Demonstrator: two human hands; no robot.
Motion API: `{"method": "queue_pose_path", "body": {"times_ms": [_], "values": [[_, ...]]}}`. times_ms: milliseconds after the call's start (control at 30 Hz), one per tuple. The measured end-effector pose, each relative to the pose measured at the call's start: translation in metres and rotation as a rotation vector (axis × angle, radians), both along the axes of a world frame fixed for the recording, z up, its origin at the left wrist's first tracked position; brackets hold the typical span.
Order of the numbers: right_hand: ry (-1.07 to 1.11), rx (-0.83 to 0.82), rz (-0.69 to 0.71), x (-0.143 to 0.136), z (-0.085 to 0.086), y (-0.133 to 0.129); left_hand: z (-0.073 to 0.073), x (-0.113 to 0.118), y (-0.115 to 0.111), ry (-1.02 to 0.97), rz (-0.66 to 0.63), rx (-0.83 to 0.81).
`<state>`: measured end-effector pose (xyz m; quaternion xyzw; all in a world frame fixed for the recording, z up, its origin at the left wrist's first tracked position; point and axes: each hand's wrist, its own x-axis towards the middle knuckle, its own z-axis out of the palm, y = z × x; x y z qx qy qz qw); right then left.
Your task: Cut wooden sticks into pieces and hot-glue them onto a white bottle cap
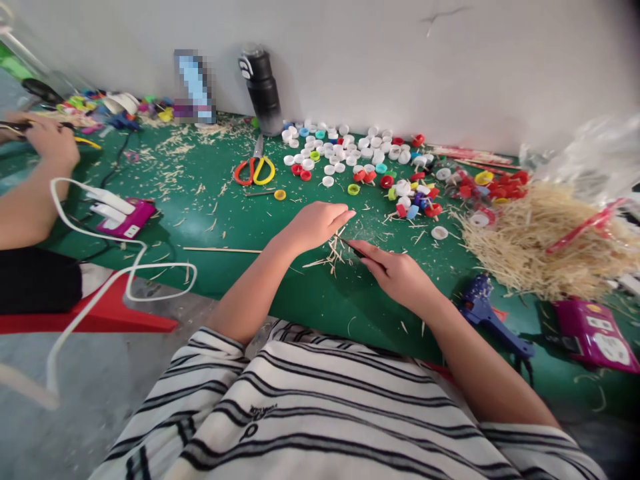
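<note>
My right hand [397,270] is closed around the dark handle of a small knife [354,249], its blade pointing toward my left hand [320,223]. The left hand's fingers are curled together, and what they grip is hidden by the hand. Pale wood shavings [336,257] lie in a small heap on the green tabletop between and below both hands. A thin wooden stick [223,250] runs out to the left from behind my left forearm; I cannot see whether its other end reaches the hand.
Bottle caps [367,150], scissors [256,163] and a black bottle [264,93] stand or lie toward the wall. At right are a pile of thin wooden strips [550,247], a blue glue gun [493,317] and a purple power strip [595,333]. Another person's hand [53,143] works at far left.
</note>
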<state>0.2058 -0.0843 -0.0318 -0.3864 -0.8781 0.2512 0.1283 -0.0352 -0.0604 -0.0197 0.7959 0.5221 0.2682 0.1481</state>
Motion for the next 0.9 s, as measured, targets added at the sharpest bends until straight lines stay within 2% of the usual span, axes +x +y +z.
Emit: {"method": "queue_pose_path", "body": {"times_ms": [233, 567, 700, 900], "values": [[-0.034, -0.061, -0.044, -0.004, 0.0, -0.001, -0.002, 0.002, 0.001, 0.009, 0.021, 0.003], [0.037, -0.14, -0.029, 0.004, -0.002, -0.002, 0.0, 0.006, 0.001, 0.028, 0.03, 0.015], [0.022, -0.118, -0.045, 0.003, -0.004, -0.004, -0.004, 0.004, 0.005, 0.106, 0.043, 0.095], [-0.069, -0.07, -0.056, -0.012, 0.0, 0.0, -0.009, 0.012, 0.009, 0.161, -0.012, 0.167]]}}
